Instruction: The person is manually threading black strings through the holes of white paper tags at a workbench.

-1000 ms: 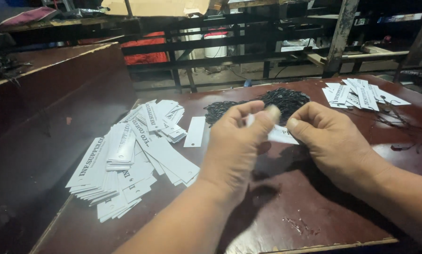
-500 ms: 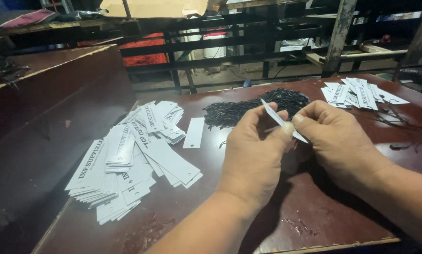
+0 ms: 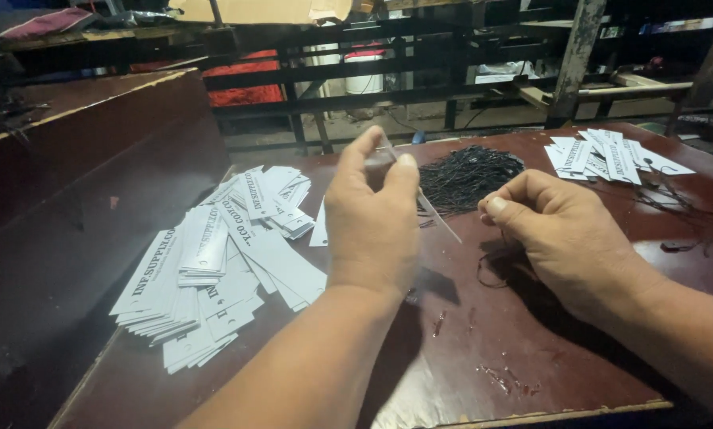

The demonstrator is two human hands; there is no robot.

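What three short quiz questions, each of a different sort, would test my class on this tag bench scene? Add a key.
1. True or false: the left hand pinches a white tag above the table.
2. Which lies behind the hands? A) heap of black strings B) red bucket C) scissors
3. Fill in: the big spread of white tags lies on the person's ____ side.

Key: 1 true; 2 A; 3 left. The right hand holds a thin black string.
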